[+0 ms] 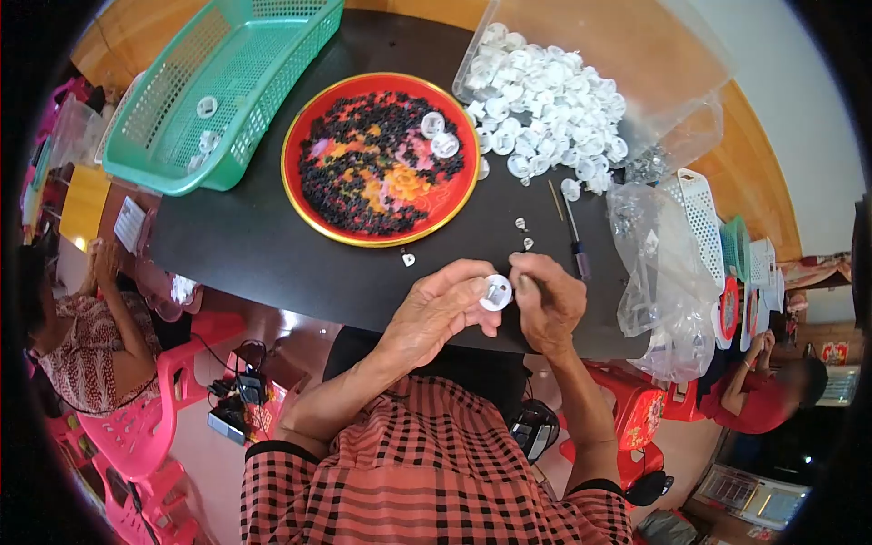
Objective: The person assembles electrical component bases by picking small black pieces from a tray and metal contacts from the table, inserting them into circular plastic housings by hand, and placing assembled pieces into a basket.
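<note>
Near the table's front edge, my left hand (442, 309) grips a round white plastic piece (496, 292) between thumb and fingers. Just right of that piece is my right hand (549, 302), its fingers pinched together; whatever is between them is too small to make out. Ahead of my hands lies a red round tray (289, 173) with a gold rim, holding many small black parts (350, 195) and two white discs (444, 145). A large heap of white plastic pieces (545, 100) spreads at the back right. Small white bits (408, 260) lie on the dark table (363, 286).
A green basket (241, 136) with a few white pieces stands at the back left. To the right are a screwdriver (581, 262), a thin stick (556, 200), a clear plastic bag (663, 300) and a white basket (699, 218). People sit at left and right.
</note>
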Demonstrator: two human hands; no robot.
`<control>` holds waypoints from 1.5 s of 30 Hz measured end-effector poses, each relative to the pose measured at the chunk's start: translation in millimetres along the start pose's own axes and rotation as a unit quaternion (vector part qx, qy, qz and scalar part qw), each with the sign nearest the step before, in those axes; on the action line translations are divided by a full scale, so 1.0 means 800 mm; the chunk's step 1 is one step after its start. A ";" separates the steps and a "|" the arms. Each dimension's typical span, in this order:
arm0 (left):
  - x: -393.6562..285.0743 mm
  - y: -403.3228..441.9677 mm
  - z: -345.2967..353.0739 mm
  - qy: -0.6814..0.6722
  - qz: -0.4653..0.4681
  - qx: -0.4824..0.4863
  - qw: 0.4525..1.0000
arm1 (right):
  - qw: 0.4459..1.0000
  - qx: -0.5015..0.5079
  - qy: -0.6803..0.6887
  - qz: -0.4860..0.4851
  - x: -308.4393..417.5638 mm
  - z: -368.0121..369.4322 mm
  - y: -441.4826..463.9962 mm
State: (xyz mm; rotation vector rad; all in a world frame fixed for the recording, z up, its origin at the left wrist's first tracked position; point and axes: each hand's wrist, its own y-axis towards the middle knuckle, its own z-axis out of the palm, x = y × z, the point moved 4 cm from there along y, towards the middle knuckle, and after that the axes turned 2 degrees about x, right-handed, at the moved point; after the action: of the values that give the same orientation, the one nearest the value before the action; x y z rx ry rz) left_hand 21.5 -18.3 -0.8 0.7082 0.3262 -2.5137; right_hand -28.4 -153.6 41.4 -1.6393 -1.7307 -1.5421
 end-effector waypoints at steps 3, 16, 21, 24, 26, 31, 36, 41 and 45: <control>0.002 0.001 0.000 -0.014 0.008 0.011 1.000 | 0.996 -0.017 0.033 0.080 -0.008 -0.004 0.001; 0.000 0.000 0.002 -0.011 0.001 0.029 1.000 | 0.986 0.073 0.023 0.147 -0.051 0.040 0.146; 0.001 0.001 0.002 -0.011 -0.015 0.022 1.000 | 0.956 0.204 -0.199 -0.066 -0.026 0.082 0.165; 0.003 0.001 -0.002 0.020 -0.031 0.019 0.999 | 0.925 0.220 -0.266 -0.157 -0.023 0.105 0.172; 0.002 0.000 0.002 0.008 -0.029 0.015 0.999 | 0.917 0.246 -0.282 -0.135 -0.023 0.115 0.174; 0.001 0.000 0.002 -0.016 -0.033 0.012 0.999 | 0.946 0.268 -0.136 -0.122 -0.029 0.123 0.179; 0.000 0.001 0.003 -0.014 -0.046 0.018 0.999 | 0.944 0.256 -0.180 -0.106 -0.033 0.109 0.188; 0.002 0.001 0.001 -0.019 -0.047 0.029 0.998 | 0.935 0.275 -0.161 -0.152 -0.033 0.120 0.183; 0.002 0.001 0.000 -0.024 -0.041 0.033 0.998 | 0.901 0.317 -0.230 -0.187 -0.024 0.131 0.182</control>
State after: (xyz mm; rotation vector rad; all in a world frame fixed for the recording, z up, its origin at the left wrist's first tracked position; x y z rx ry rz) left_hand 20.4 -19.5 -1.5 0.6710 0.2599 -2.6252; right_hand 146.1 -110.9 56.0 -1.4296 -2.5585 -0.5697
